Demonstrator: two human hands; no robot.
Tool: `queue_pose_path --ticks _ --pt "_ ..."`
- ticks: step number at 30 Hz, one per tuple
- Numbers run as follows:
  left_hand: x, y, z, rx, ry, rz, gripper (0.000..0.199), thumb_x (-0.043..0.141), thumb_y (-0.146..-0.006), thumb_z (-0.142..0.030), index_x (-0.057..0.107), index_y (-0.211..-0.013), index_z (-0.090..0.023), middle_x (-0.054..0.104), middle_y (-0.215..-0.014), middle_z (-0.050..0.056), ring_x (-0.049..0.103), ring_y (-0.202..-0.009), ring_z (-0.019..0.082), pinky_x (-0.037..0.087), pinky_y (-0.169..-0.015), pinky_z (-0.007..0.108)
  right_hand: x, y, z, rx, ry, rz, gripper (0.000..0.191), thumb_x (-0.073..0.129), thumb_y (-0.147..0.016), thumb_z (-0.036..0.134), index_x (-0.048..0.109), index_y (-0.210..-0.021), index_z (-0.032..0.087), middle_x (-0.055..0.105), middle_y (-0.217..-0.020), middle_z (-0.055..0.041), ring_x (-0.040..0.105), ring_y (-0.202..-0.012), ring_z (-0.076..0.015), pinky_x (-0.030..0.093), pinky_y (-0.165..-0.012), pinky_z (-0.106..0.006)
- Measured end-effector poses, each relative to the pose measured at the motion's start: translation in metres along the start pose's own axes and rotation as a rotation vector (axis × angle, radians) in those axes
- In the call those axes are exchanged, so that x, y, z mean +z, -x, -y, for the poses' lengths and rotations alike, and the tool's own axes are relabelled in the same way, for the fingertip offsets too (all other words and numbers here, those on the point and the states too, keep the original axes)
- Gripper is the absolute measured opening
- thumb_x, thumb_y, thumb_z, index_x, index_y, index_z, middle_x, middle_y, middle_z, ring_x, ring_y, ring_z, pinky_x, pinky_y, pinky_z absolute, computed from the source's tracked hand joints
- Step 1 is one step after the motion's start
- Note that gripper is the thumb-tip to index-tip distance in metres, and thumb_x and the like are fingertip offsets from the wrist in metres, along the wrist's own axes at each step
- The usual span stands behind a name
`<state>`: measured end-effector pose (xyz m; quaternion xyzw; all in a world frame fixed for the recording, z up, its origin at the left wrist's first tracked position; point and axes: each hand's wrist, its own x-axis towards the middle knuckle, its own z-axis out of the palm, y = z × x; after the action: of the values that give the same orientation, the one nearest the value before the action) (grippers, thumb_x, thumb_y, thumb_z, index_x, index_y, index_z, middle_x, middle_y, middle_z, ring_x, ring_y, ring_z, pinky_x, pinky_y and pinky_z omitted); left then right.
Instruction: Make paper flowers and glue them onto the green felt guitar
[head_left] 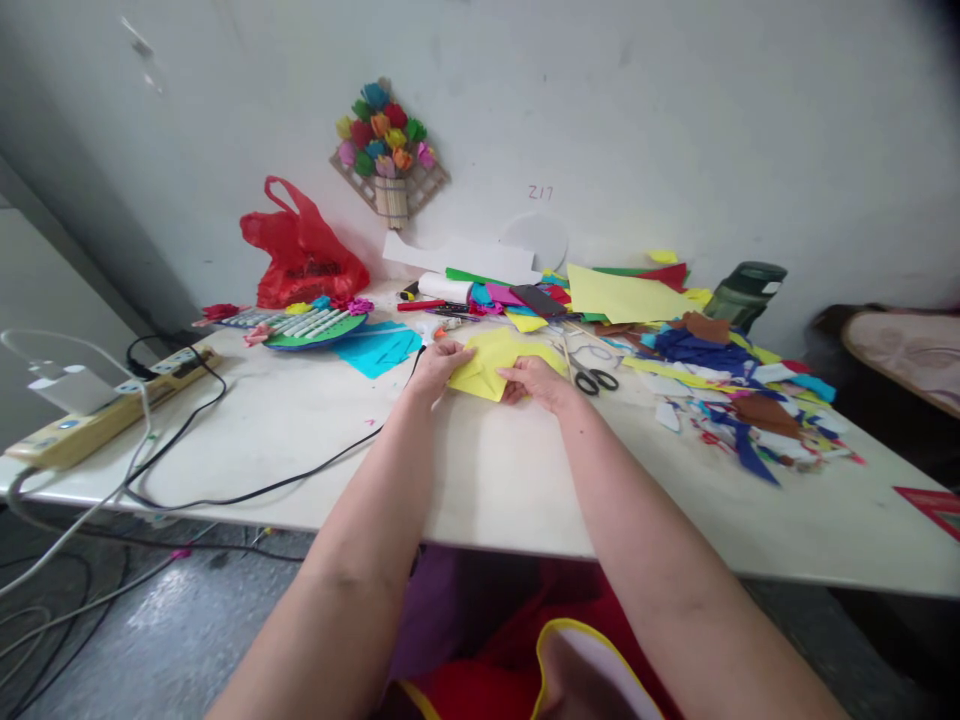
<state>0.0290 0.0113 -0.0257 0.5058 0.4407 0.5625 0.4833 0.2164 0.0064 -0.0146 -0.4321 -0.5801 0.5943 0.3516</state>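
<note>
A piece of yellow paper [480, 366] is held between my two hands above the white table. My left hand [441, 368] pinches its left edge with thumb and fingers. At its right side my right hand [534, 382] is closed on the same sheet, thumb on top. The paper looks creased or folded in the middle, though the exact fold is hard to make out. Black-handled scissors [596, 380] lie just right of my right hand. Behind my left hand is the white and orange tip of a tool, possibly a glue gun [439, 328], partly hidden.
Paper scraps [757, 410] heap on the right near a green bottle [746, 292]. Colored sheets [626, 295] lie at the back. To the left are a blue sheet [379, 348], a decorated craft disc [319, 328], a red bag [304, 255] and a power strip [112, 400] with trailing cords.
</note>
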Motion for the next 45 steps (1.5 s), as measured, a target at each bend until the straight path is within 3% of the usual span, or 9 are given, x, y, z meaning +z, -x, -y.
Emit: queue_pose_path --ticks 7,14,21,29,36,45 --pt "0.005 0.0 -0.001 -0.049 0.014 0.08 0.028 0.074 -0.059 -0.036 0.055 -0.063 -0.016 0.053 -0.052 -0.003 0.047 -0.044 0.008 0.036 -0.044 0.02 -0.003 -0.009 -0.006 -0.147 0.018 -0.236 0.012 0.063 -0.07 0.026 0.056 -0.064 0.018 0.06 -0.055 0.0024 0.055 -0.046 -0.0125 0.045 -0.047 -0.025" --pt "0.004 0.004 -0.007 -0.036 0.013 0.152 0.027 0.073 -0.06 -0.034 0.054 -0.06 -0.015 0.053 -0.053 -0.003 0.05 -0.049 0.008 0.042 -0.052 0.021 -0.009 -0.005 -0.003 -0.146 0.009 -0.151 0.013 0.065 -0.066 0.028 0.057 -0.063 0.018 0.061 -0.057 0.0014 0.056 -0.051 -0.0137 0.046 -0.051 -0.026" --pt "0.002 0.001 -0.003 -0.07 0.041 0.176 0.023 0.072 -0.06 -0.031 0.057 -0.064 -0.015 0.058 -0.058 -0.001 0.055 -0.053 0.01 0.045 -0.055 0.023 -0.011 -0.009 -0.004 -0.197 -0.031 -0.223 0.016 0.07 -0.06 0.029 0.06 -0.064 0.017 0.062 -0.06 0.0018 0.055 -0.052 -0.0123 0.044 -0.048 -0.024" --pt "-0.002 -0.001 -0.004 -0.11 0.041 0.213 0.028 0.075 -0.054 -0.029 0.064 -0.073 -0.012 0.063 -0.064 0.002 0.058 -0.058 0.012 0.045 -0.059 0.024 -0.01 -0.005 -0.001 -0.174 -0.023 -0.194 0.019 0.075 -0.055 0.03 0.062 -0.06 0.017 0.062 -0.057 0.002 0.055 -0.051 -0.0121 0.044 -0.048 -0.024" --pt "-0.001 0.003 -0.009 -0.11 0.069 0.218 0.026 0.074 -0.055 -0.026 0.065 -0.074 -0.011 0.063 -0.064 0.001 0.057 -0.057 0.009 0.043 -0.055 0.02 -0.012 -0.005 -0.002 -0.169 -0.044 -0.129 0.015 0.07 -0.061 0.028 0.061 -0.058 0.017 0.06 -0.055 0.0017 0.054 -0.048 -0.0117 0.044 -0.045 -0.023" --pt "-0.003 0.002 -0.008 -0.122 0.049 0.231 0.023 0.074 -0.053 -0.023 0.064 -0.071 -0.012 0.063 -0.064 0.001 0.056 -0.055 0.009 0.043 -0.053 0.02 -0.011 -0.003 -0.001 -0.17 -0.038 -0.136 0.01 0.067 -0.063 0.023 0.063 -0.059 0.017 0.06 -0.054 0.0014 0.055 -0.05 -0.0124 0.044 -0.046 -0.023"
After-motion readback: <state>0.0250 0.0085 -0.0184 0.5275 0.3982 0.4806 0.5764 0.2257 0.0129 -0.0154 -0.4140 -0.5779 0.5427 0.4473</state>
